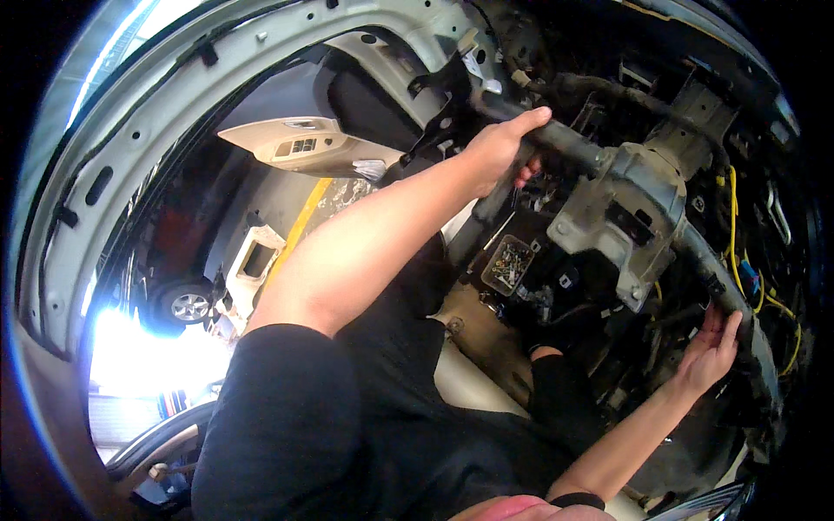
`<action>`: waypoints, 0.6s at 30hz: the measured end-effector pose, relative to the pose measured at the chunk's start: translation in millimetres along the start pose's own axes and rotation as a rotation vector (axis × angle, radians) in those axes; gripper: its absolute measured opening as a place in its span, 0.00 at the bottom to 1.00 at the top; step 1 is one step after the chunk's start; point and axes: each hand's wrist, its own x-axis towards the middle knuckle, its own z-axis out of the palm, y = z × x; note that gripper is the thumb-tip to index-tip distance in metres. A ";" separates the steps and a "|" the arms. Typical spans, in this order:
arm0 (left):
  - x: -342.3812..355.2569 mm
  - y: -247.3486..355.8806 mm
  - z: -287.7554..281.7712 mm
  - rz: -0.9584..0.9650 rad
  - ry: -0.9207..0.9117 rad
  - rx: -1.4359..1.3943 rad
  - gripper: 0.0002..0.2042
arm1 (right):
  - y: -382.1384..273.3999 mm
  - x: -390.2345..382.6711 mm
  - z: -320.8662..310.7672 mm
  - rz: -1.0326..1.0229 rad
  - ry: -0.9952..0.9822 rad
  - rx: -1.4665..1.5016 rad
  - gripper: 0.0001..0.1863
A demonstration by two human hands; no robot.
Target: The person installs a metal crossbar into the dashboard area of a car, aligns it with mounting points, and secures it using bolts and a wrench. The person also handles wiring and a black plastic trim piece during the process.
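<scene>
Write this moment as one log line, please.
left hand: grips beam; right hand: at beam; bracket: between hands; tray: holds small parts

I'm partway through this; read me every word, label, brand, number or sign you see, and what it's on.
No text can be read.
Metal beam, gripped by the left hand, with the right hand at its other end: no readable lettering.
Door switch panel: any marks are too small.
Striped object at lower left: too small and blurred.
</scene>
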 end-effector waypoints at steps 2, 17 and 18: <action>-7.6 -5.3 -5.3 -0.027 -0.049 -0.025 0.25 | 2.3 -1.0 -1.4 -0.006 0.001 0.013 0.19; 15.6 -9.3 -8.7 -0.006 -0.008 -0.012 0.25 | 13.6 1.6 17.5 0.009 0.047 -0.108 0.21; 19.2 -8.5 -11.4 0.007 -0.011 0.004 0.25 | 15.4 1.8 18.7 0.006 0.044 -0.110 0.21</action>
